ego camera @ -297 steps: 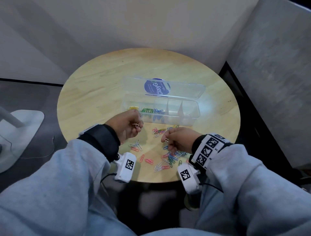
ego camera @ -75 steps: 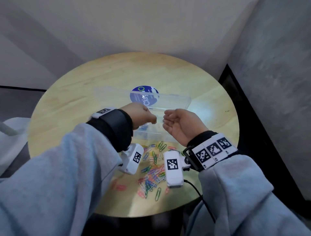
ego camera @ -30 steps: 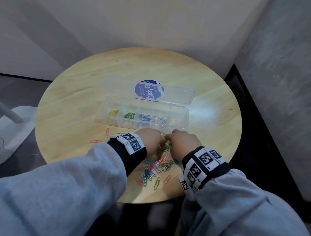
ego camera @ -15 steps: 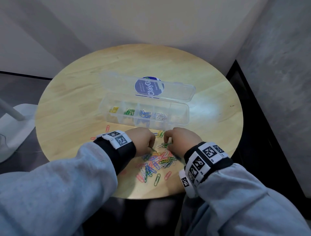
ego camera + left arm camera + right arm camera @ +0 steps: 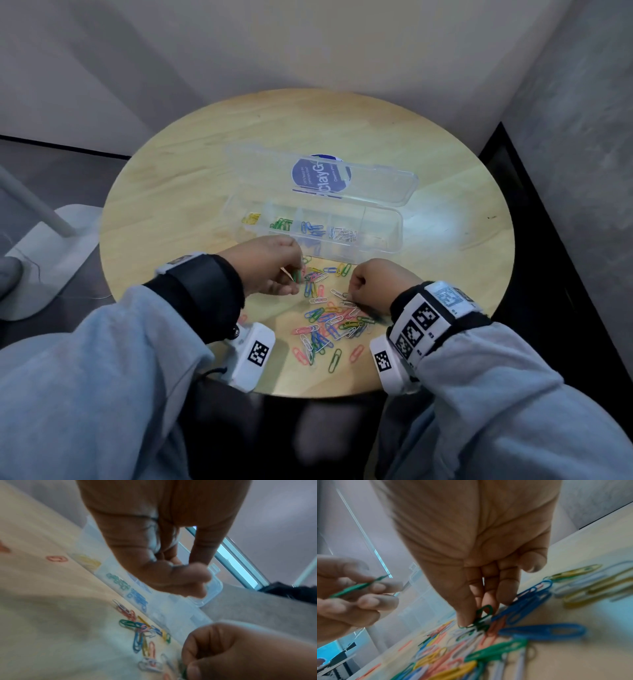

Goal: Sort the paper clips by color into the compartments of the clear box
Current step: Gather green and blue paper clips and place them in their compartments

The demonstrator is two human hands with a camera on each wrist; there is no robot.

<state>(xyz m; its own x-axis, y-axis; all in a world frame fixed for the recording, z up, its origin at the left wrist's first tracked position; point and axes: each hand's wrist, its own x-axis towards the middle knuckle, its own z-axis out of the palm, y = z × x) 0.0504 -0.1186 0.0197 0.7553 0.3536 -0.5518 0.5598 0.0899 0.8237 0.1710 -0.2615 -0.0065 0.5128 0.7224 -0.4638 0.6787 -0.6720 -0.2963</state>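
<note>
Right wrist view shows the right hand (image 5: 471, 547) with thumb and fingertips (image 5: 488, 601) pinched round a dark green clip (image 5: 483, 613), lifting it off the pile (image 5: 329, 318). At nine o'clock from it, the left hand (image 5: 351, 595) grips another green clip (image 5: 356, 587) between curled fingers.

From where I stand, this is the picking step: both hands gathering greens. Next, I reckon, they carry them to twelve o'clock and drop them in the second compartment from the left, which needs a clean pull so no tangled neighbours come along.

One clear box (image 5: 394, 236) sits on the round table (image 5: 171, 192), lid (image 5: 376, 185) open behind it. Four compartments hold clips: yellow (image 5: 251, 218), green (image 5: 281, 224), blue (image 5: 312, 228), white (image 5: 343, 234); exact numbers I cannot tell. Dozens remain loose.
</note>
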